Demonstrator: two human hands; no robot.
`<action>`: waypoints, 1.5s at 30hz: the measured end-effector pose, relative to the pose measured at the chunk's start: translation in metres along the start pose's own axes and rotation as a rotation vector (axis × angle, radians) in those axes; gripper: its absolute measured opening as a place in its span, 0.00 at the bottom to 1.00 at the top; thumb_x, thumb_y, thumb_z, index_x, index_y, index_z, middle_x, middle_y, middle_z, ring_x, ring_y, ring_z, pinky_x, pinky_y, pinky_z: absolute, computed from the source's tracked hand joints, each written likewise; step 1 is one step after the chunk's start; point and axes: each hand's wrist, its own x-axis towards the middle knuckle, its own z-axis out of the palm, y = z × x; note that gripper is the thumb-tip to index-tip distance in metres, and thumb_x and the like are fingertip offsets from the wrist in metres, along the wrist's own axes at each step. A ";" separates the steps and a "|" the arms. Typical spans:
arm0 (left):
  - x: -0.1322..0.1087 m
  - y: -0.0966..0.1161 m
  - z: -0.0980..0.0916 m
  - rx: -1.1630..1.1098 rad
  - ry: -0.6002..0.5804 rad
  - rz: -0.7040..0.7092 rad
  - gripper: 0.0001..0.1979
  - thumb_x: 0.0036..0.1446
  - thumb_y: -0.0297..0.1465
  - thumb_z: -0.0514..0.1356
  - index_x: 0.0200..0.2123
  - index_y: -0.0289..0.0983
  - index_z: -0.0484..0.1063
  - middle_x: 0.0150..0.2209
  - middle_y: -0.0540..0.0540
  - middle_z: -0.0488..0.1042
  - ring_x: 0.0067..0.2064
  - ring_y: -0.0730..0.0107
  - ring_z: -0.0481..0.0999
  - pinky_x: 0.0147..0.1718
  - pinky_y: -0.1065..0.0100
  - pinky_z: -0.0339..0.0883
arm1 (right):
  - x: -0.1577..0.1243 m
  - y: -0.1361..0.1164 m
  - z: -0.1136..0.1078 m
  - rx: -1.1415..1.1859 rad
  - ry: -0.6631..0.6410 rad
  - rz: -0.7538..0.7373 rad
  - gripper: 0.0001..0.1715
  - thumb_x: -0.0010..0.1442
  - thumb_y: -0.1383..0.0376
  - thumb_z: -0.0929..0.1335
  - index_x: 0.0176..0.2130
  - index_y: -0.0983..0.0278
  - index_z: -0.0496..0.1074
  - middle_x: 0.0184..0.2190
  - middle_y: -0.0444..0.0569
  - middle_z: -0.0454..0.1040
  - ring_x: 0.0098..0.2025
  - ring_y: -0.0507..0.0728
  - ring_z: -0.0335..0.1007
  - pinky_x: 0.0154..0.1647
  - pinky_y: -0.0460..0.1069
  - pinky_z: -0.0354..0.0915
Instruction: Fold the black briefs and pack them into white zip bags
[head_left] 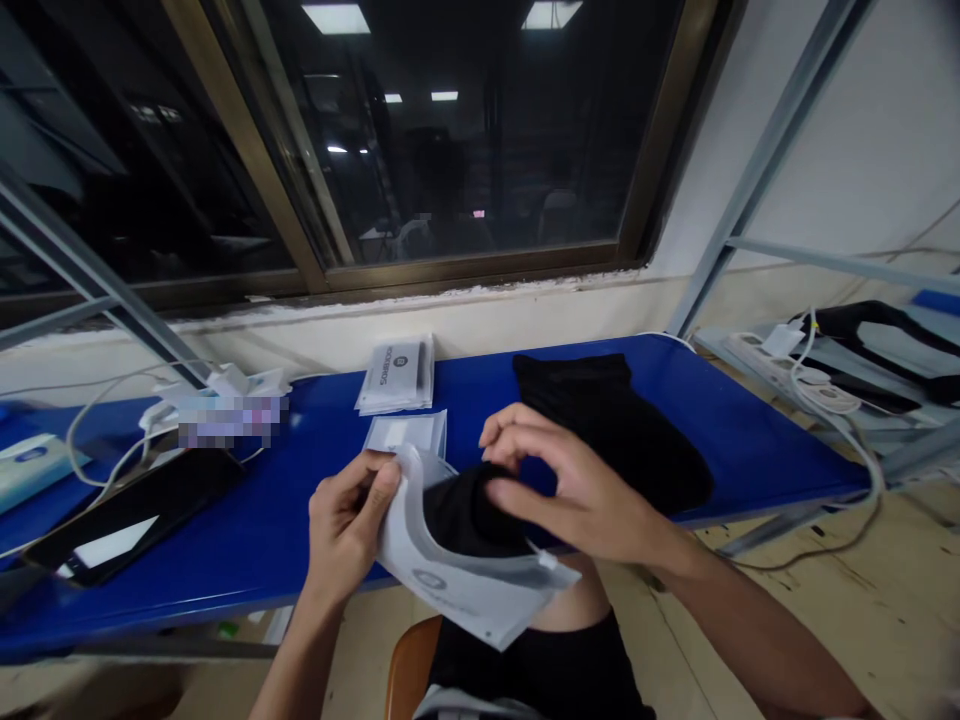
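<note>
Pinched between the thumb and fingers of my left hand (pixel 349 515) is the edge of a frosted zip bag (pixel 457 590), its mouth held wide. A folded black cloth (pixel 472 510) sits partly inside that mouth. My right hand (pixel 574 480) is at the cloth, thumb against its fold and fingers curled above it. Beyond the bag, another frosted bag (pixel 409 432) lies flat on the blue table (pixel 285 500). Behind it is a stack of packed bags (pixel 397 375) with printed labels. More black fabric (pixel 615 430) is spread on the table to the right.
On the left are a black phone-like device (pixel 135 515), white cables, a power strip (pixel 262 382) and a tissue pack (pixel 37 470). Metal frame posts rise at both sides. At the right, a shelf holds another power strip (pixel 787 375) and black items. A window is behind.
</note>
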 end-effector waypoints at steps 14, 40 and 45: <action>0.010 -0.040 -0.003 -0.137 -0.154 -0.356 0.23 0.60 0.49 0.62 0.28 0.34 0.71 0.24 0.52 0.62 0.25 0.76 0.58 0.23 0.74 0.50 | 0.075 -0.031 -0.135 0.015 -0.200 0.394 0.18 0.52 0.56 0.79 0.36 0.66 0.77 0.21 0.41 0.75 0.20 0.48 0.67 0.20 0.42 0.61; -0.002 -0.040 0.006 -0.059 -0.336 -0.328 0.22 0.65 0.48 0.58 0.28 0.36 0.69 0.22 0.53 0.58 0.23 0.75 0.56 0.22 0.72 0.48 | 0.103 -0.009 -0.233 -0.685 0.652 -0.113 0.21 0.72 0.70 0.59 0.53 0.79 0.75 0.53 0.63 0.78 0.51 0.52 0.75 0.44 0.51 0.64; -0.003 -0.041 0.007 -0.063 -0.346 -0.307 0.19 0.65 0.44 0.59 0.28 0.36 0.70 0.23 0.52 0.62 0.23 0.75 0.59 0.22 0.73 0.50 | 0.018 -0.030 -0.248 -0.721 0.303 0.395 0.12 0.66 0.60 0.69 0.45 0.57 0.83 0.52 0.49 0.81 0.47 0.55 0.80 0.39 0.52 0.70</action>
